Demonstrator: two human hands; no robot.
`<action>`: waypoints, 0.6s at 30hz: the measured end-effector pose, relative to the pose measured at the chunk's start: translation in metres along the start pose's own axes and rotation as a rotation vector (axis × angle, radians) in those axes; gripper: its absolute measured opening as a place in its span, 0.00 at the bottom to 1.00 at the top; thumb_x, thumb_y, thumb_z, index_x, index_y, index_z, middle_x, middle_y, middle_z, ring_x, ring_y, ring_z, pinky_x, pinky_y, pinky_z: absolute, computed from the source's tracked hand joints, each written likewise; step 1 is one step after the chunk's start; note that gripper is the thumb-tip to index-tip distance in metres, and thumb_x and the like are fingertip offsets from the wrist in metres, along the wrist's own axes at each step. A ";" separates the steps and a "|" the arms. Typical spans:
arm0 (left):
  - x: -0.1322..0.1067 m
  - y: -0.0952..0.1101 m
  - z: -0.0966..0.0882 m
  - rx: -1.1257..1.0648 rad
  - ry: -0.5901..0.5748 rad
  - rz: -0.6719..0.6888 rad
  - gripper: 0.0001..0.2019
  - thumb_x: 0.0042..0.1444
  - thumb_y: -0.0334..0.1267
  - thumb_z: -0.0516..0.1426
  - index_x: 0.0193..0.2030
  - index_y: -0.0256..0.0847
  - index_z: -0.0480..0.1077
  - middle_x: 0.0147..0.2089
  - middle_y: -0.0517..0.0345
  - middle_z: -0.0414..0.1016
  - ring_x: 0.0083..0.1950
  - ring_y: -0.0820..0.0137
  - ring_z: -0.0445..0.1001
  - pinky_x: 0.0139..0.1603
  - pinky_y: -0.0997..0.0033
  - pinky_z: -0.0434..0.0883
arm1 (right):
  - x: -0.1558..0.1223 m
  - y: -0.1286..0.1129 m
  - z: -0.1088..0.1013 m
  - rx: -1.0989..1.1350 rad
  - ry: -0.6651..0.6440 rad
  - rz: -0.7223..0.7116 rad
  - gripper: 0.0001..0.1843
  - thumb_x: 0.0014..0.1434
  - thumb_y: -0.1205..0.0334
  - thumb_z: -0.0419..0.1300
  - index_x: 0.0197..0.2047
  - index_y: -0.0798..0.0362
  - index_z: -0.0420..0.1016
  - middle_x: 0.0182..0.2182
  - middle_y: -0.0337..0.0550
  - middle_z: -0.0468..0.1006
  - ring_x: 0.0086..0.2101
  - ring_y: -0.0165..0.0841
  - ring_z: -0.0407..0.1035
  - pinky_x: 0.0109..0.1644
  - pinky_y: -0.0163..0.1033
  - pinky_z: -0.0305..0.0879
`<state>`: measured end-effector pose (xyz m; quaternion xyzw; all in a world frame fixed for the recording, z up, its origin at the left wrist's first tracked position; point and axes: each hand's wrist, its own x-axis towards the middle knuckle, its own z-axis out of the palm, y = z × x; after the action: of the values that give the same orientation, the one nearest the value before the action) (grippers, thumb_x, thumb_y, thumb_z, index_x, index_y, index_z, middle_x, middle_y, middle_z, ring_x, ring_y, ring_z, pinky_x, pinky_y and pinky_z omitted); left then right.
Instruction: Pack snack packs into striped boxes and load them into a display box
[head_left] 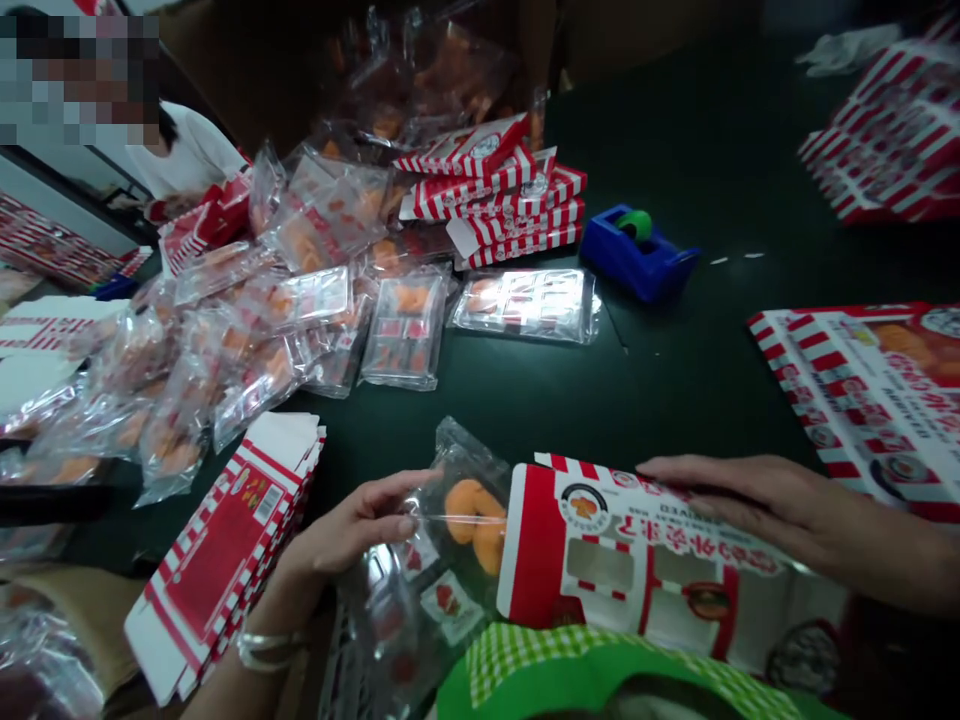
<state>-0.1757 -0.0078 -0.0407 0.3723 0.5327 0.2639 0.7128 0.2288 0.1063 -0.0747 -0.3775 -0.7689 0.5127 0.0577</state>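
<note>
My left hand [358, 528] pinches a clear plastic packet [469, 525] between thumb and fingers. Orange nugget-like pieces and small printed cards show through it. The packet lies against the left end of a red-and-white printed box [615, 560] with cut-out windows; I cannot tell whether any of it is inside. My right hand [765, 510] grips this box along its upper edge, its thumb hidden. Beside my left forearm is a stack of flat red-and-white cartons [225, 550]. Below the packet and box, a green item with a checked edge [540, 655] shows.
A heap of similar clear packets [255, 300] covers the table's left side. Filled striped boxes [517, 200] are piled behind it, near a blue tape dispenser [637, 255]. More printed boxes [862, 390] lie at the right. Another person [180, 150] is at the far left.
</note>
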 end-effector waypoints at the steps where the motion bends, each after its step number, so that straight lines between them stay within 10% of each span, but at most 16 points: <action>1: 0.001 -0.003 -0.003 -0.046 -0.014 -0.021 0.23 0.52 0.38 0.64 0.57 0.45 0.71 0.47 0.53 0.79 0.45 0.65 0.76 0.45 0.69 0.71 | 0.004 -0.002 -0.002 -0.006 -0.001 -0.021 0.23 0.62 0.45 0.51 0.55 0.41 0.75 0.50 0.43 0.78 0.48 0.44 0.73 0.53 0.47 0.71; 8: -0.008 -0.026 -0.003 -0.242 -0.033 0.103 0.25 0.51 0.40 0.65 0.57 0.46 0.71 0.47 0.53 0.79 0.44 0.64 0.77 0.45 0.70 0.70 | -0.001 -0.006 0.007 -0.019 -0.058 -0.018 0.23 0.63 0.44 0.51 0.56 0.39 0.73 0.53 0.40 0.77 0.51 0.42 0.72 0.56 0.45 0.69; 13: -0.007 0.011 0.012 0.254 -0.211 0.040 0.21 0.60 0.40 0.57 0.60 0.45 0.68 0.54 0.51 0.76 0.53 0.59 0.74 0.52 0.66 0.68 | 0.004 -0.015 0.011 -0.050 -0.073 -0.019 0.23 0.64 0.45 0.49 0.58 0.39 0.71 0.54 0.39 0.75 0.52 0.42 0.71 0.57 0.46 0.68; 18: 0.022 0.044 0.023 0.535 -0.238 0.081 0.25 0.55 0.35 0.60 0.61 0.45 0.67 0.37 0.56 0.81 0.33 0.66 0.77 0.34 0.73 0.71 | 0.023 -0.013 0.015 -0.084 -0.023 -0.138 0.23 0.65 0.49 0.47 0.57 0.41 0.73 0.50 0.42 0.78 0.47 0.42 0.74 0.52 0.45 0.73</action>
<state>-0.1459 0.0290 -0.0140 0.5964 0.4807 0.0969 0.6355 0.1986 0.1073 -0.0778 -0.3196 -0.8146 0.4793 0.0683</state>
